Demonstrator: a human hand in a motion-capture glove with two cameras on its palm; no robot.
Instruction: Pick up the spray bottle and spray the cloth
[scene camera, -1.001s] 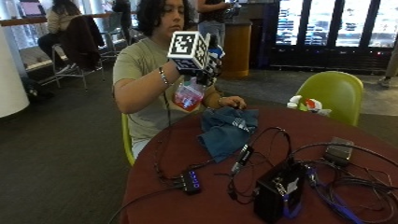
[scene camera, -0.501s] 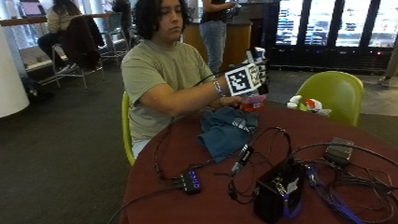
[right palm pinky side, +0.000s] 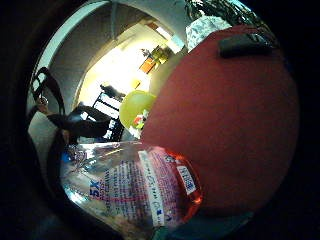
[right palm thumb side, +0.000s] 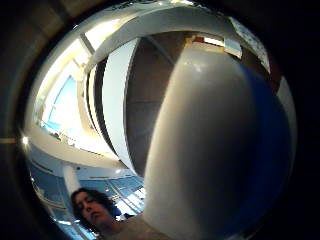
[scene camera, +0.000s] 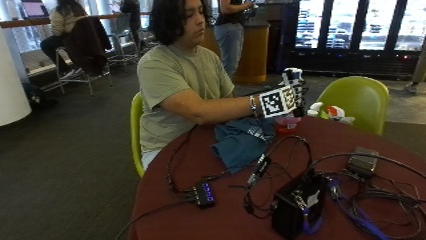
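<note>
My right hand (scene camera: 291, 97) grips the spray bottle (scene camera: 287, 123) just above the counter (scene camera: 200, 220) beside the cloth (scene camera: 241, 141); whether it's been sprayed I can't tell.

Bare table (scene camera: 200, 165) beside cloth (scene camera: 241, 142), cables (scene camera: 346, 200) crowding near side

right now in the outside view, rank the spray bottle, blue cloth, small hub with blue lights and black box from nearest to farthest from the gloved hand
1. spray bottle, in the gloved right hand
2. blue cloth, just below the wrist
3. black box, table's near side
4. small hub, near edge, farthest; close to the box's rank
</note>
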